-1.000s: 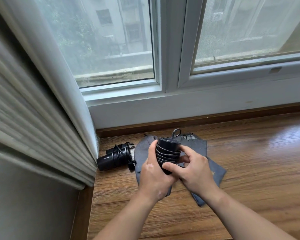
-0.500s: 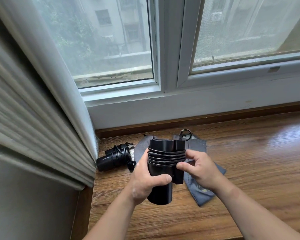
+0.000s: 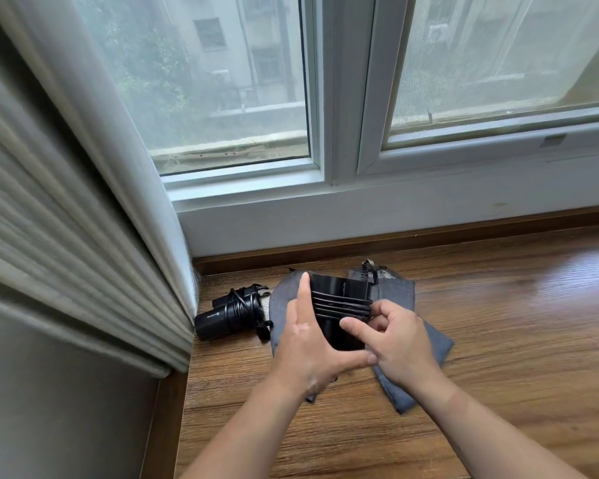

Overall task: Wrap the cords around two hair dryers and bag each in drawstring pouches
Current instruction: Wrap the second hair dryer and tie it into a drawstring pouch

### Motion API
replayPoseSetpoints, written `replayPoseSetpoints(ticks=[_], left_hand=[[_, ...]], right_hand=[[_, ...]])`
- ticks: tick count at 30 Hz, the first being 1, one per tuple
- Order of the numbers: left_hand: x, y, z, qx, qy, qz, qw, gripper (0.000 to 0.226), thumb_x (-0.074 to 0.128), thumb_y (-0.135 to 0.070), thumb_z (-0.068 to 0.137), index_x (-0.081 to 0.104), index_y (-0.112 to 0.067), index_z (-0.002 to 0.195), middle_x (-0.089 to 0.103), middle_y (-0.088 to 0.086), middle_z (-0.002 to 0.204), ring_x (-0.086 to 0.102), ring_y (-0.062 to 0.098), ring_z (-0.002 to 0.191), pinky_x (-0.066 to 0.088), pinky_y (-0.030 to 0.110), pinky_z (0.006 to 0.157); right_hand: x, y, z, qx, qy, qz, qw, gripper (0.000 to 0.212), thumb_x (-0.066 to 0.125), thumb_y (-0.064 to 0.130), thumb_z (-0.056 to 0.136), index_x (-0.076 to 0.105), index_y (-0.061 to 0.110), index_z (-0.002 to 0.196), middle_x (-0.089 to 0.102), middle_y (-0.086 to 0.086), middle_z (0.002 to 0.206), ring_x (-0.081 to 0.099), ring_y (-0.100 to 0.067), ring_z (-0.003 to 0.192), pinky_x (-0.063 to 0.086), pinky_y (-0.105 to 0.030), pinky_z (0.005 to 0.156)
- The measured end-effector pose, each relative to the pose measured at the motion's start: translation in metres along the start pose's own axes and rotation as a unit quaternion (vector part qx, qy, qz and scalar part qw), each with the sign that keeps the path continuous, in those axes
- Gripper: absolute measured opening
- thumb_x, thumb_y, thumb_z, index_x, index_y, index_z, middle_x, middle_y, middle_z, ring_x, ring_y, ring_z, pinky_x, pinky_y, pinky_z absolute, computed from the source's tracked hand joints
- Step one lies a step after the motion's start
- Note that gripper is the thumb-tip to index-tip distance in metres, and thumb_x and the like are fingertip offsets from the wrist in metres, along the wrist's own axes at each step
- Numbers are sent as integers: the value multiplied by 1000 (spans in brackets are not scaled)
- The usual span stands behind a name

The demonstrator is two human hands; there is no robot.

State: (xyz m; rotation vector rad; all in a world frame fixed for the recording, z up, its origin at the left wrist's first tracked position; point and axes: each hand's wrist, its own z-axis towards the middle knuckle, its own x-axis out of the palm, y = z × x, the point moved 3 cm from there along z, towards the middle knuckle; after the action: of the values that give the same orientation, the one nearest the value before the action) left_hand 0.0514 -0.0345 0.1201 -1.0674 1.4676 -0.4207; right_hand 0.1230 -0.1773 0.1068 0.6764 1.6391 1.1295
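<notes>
We see a black dryer (image 3: 338, 326), glossy and boxy, handle folded alongside, held over the gray pouches (image 3: 403, 295). Its cord (image 3: 339, 303) runs round the body in several tight parallel turns. Left hand (image 3: 308, 354) grips the dryer from the left, index finger straight up its side, thumb curled under. Right hand (image 3: 400, 340) pinches the cord turns at the right edge, thumb on the body. Second dryer (image 3: 227, 314), black, cord wound, lies on the wood top (image 3: 505, 340) just left of the pouches, near the curtain (image 3: 83, 209).
</notes>
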Motion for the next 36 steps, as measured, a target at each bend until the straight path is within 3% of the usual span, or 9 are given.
replayPoseSetpoints(ticks=[6, 8, 11, 18, 22, 24, 28, 33, 36], left_hand=[[0, 20, 5, -25, -8, -54, 998, 148, 93, -56, 50, -5, -38, 160, 44, -3, 148, 50, 15, 133, 46, 33, 112], [-4, 26, 4, -27, 30, -123, 992, 140, 95, -45, 56, 1, -43, 159, 57, -9, 139, 59, 10, 127, 51, 28, 104], [-5, 29, 1, -8, 89, -193, 977, 130, 94, -38, 56, 14, -40, 159, 70, -8, 126, 66, 7, 118, 55, 31, 100], [-3, 29, 0, 23, 168, -279, 945, 105, 88, -30, 66, 31, -32, 155, 63, 15, 135, 59, 42, 127, 44, 67, 109], [-3, 29, 5, -2, 167, -295, 941, 101, 91, -51, 63, 42, -31, 149, 66, 16, 132, 63, 39, 124, 50, 60, 107], [-1, 26, 6, -20, 143, -296, 944, 87, 90, -61, 62, 55, -33, 137, 70, 14, 125, 66, 37, 119, 55, 54, 103], [7, 28, 4, -67, 134, -352, 924, 70, 84, -49, 73, 59, -21, 132, 69, 19, 126, 69, 32, 116, 58, 42, 94], [9, 33, 5, -79, 88, -371, 921, 58, 82, -42, 76, 65, -18, 126, 71, 20, 122, 65, 43, 120, 55, 56, 103], [5, 41, 7, -84, 77, -406, 907, 59, 79, -37, 80, 62, -6, 127, 69, 30, 123, 61, 55, 118, 53, 64, 99]], right_hand=[[-3, 1, -1, -36, 116, 16, 992, 20, 86, 27, 79, 71, 28, 91, 77, 4, 70, 66, -9, 59, 55, -29, 63], [-8, 0, 1, -38, 121, 45, 991, 25, 88, 25, 76, 71, 30, 94, 78, 1, 75, 72, -19, 67, 59, -37, 68], [-13, 1, 7, -50, 123, 59, 989, 26, 92, 31, 67, 73, 24, 82, 73, -1, 67, 62, -8, 58, 50, -22, 57], [-6, -1, 8, -56, 106, 120, 985, 42, 90, 44, 55, 55, 22, 64, 56, 9, 57, 47, -4, 55, 39, -20, 53], [-3, 2, 5, -81, 78, 61, 992, 43, 86, 53, 58, 51, 27, 61, 52, 12, 54, 43, -1, 53, 37, -21, 52], [-3, 3, 5, -88, 62, 42, 993, 44, 83, 55, 60, 52, 24, 62, 53, 12, 54, 44, -1, 53, 37, -19, 52], [-5, 8, 6, -108, 56, -2, 993, 49, 81, 60, 61, 50, 22, 61, 52, 15, 53, 45, -3, 52, 35, -14, 51], [-7, 1, 6, -113, 103, -32, 988, 35, 91, 37, 66, 59, 25, 66, 61, 12, 59, 52, -3, 55, 39, -15, 55], [-15, -9, 10, -98, 107, -56, 988, 20, 89, 29, 74, 69, 33, 75, 71, 13, 72, 66, -4, 70, 50, -19, 67]])
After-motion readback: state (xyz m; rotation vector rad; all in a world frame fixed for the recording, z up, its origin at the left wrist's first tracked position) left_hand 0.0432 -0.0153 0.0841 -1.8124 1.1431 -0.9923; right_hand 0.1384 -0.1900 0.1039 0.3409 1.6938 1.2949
